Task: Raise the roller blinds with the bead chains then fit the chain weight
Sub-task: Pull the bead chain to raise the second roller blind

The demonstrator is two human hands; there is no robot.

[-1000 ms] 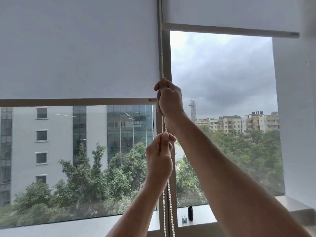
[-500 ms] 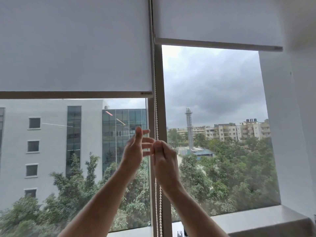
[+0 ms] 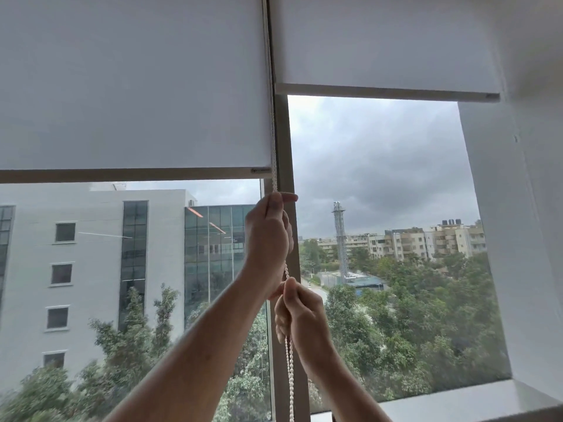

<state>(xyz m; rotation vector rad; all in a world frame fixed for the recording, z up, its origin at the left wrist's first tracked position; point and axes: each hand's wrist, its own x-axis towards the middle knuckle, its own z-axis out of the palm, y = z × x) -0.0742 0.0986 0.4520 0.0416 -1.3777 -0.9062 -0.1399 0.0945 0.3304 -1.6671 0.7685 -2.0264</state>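
Two white roller blinds hang over the window. The left blind (image 3: 134, 86) ends with its bottom bar about halfway up the glass; the right blind (image 3: 387, 44) sits higher. A white bead chain (image 3: 289, 370) runs down in front of the central window post (image 3: 285, 141). My left hand (image 3: 268, 245) pinches the chain high up, just below the left blind's bar. My right hand (image 3: 300, 315) grips the same chain lower down, directly under the left hand. The chain weight is out of sight.
A white wall reveal (image 3: 524, 239) closes the right side. The window sill (image 3: 457, 403) runs along the bottom right. Outside are a grey office building, trees and a tower.
The hands have swapped places on the chain: the left went up to a high grip and the right came down below it. The left blind's bar has risen slightly. The view has tilted upward.
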